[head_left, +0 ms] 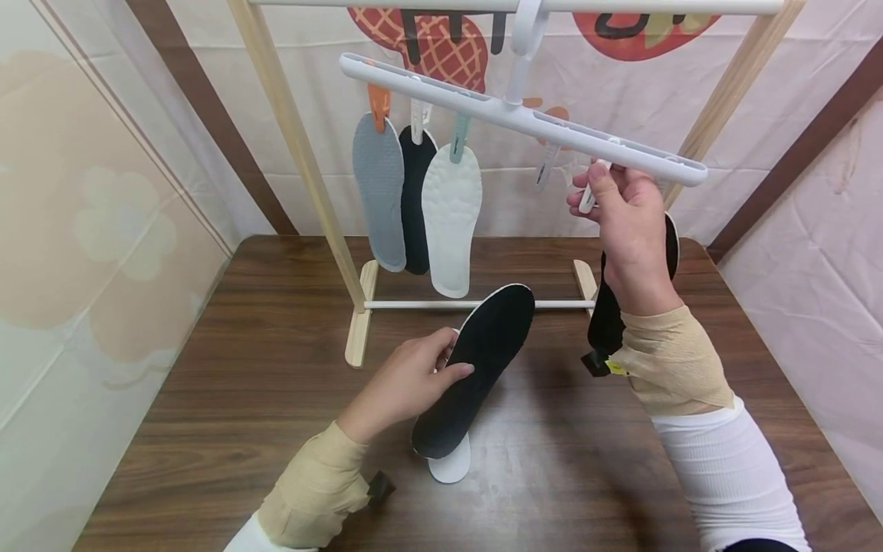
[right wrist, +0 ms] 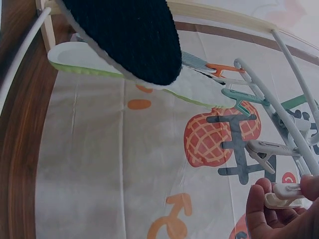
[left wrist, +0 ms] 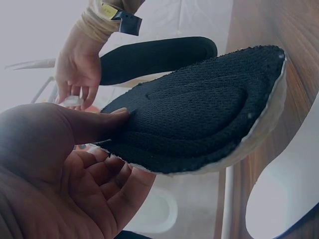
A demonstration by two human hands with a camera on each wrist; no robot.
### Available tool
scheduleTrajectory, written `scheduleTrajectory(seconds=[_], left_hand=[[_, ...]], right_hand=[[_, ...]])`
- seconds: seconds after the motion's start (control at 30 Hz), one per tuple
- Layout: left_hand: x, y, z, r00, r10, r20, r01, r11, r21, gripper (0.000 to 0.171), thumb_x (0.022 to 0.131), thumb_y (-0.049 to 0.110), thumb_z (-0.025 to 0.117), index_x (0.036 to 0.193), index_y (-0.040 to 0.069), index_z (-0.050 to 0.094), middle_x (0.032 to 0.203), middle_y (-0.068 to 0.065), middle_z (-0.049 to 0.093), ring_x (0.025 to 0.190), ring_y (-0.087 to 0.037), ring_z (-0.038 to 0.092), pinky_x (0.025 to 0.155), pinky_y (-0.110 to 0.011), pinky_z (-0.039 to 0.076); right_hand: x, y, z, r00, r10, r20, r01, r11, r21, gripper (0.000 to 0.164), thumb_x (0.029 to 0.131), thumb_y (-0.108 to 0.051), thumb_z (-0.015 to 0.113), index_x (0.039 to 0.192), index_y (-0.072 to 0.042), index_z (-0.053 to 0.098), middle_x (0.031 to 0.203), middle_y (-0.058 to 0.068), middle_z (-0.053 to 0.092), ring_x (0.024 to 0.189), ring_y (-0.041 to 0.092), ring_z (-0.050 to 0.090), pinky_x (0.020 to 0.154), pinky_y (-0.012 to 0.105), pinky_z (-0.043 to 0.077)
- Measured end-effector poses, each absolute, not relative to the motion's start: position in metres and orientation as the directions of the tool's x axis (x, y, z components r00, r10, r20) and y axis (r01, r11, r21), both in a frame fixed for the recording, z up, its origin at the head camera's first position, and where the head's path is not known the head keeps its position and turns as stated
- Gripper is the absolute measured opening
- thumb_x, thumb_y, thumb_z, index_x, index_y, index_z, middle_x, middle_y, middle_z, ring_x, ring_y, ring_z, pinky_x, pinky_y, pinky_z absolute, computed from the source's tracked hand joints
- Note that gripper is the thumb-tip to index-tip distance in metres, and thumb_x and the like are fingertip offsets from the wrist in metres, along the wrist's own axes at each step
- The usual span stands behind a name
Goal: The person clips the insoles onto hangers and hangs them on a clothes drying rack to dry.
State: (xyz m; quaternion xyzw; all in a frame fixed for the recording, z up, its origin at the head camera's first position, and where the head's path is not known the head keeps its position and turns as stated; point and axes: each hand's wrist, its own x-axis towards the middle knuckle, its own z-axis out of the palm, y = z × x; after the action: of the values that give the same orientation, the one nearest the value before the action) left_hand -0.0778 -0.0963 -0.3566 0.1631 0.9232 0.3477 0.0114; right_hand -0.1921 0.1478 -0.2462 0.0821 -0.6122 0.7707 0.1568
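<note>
My left hand [head_left: 410,376] holds a black insole [head_left: 486,356] with a white edge, thumb on its dark face and fingers behind. In the left wrist view, this insole [left wrist: 194,114] tilts above the table. My right hand [head_left: 631,222] pinches a white clip [head_left: 587,199] on the light grey hanger [head_left: 428,93]; the right wrist view shows the clip [right wrist: 289,191] between thumb and fingers, with no insole in it. Left of it hangs another pale clip [head_left: 546,167]. Behind my right wrist, another black insole [head_left: 607,314] is partly hidden.
Clipped on the hanger's left half are a grey insole [head_left: 379,192], a black insole [head_left: 417,203] and a white insole [head_left: 451,222]. A wooden rack [head_left: 293,146] stands on the brown table [head_left: 228,429]. Below the held insole lies a white insole [head_left: 451,466], partly covered from view.
</note>
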Motion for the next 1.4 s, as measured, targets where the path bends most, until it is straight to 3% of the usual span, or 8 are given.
scheduleTrajectory(seconds=[0.43,0.67,0.83,1.17,1.4], left_hand=[[-0.075,-0.092,-0.356,-0.949,0.300,0.091,0.283,0.692,0.664,0.030,0.091,0.023,0.076,0.083,0.016,0.048,0.071,0.005,0.043,0.064,-0.013,0.043,0.061,-0.028,0.035],[-0.075,-0.091,-0.356,-0.949,0.298,0.099,0.285,0.684,0.672,0.024,0.091,0.024,0.077,0.088,0.017,0.054,0.072,0.005,0.045,0.066,-0.012,0.046,0.062,-0.028,0.037],[-0.074,-0.090,-0.355,-0.950,0.292,0.108,0.287,0.685,0.670,0.024,0.091,0.024,0.077,0.088,0.017,0.054,0.073,0.006,0.046,0.066,-0.012,0.046,0.063,-0.028,0.038],[-0.077,-0.088,-0.356,-0.952,0.289,0.104,0.279,0.671,0.687,0.020,0.091,0.023,0.077,0.091,0.017,0.057,0.072,0.005,0.048,0.066,-0.012,0.047,0.062,-0.029,0.038],[-0.079,-0.085,-0.355,-0.947,0.301,0.116,0.296,0.666,0.685,0.021,0.092,0.025,0.076,0.091,0.017,0.056,0.074,0.005,0.048,0.067,-0.012,0.048,0.063,-0.028,0.039]], right_hand=[[-0.189,0.149,-0.251,-0.918,0.172,0.356,-0.390,-0.242,-0.888,0.018,0.102,-0.016,0.060,0.112,-0.001,0.059,0.089,0.009,0.065,0.070,0.017,0.062,0.070,0.026,0.054],[-0.188,0.146,-0.254,-0.900,0.198,0.389,-0.430,-0.244,-0.869,0.011,0.102,-0.014,0.060,0.107,-0.005,0.062,0.087,0.009,0.065,0.068,0.018,0.061,0.070,0.027,0.053],[-0.187,0.143,-0.254,-0.893,0.207,0.399,-0.444,-0.269,-0.855,0.013,0.102,-0.014,0.060,0.107,-0.002,0.061,0.086,0.010,0.064,0.069,0.018,0.061,0.071,0.027,0.053],[-0.187,0.141,-0.256,-0.897,0.201,0.394,-0.441,-0.334,-0.833,0.024,0.102,-0.012,0.060,0.123,-0.002,0.065,0.088,0.011,0.065,0.077,0.019,0.063,0.079,0.028,0.053],[-0.187,0.140,-0.256,-0.889,0.213,0.405,-0.457,-0.361,-0.813,0.018,0.101,-0.011,0.061,0.114,0.000,0.066,0.088,0.012,0.067,0.079,0.020,0.064,0.082,0.030,0.052]])
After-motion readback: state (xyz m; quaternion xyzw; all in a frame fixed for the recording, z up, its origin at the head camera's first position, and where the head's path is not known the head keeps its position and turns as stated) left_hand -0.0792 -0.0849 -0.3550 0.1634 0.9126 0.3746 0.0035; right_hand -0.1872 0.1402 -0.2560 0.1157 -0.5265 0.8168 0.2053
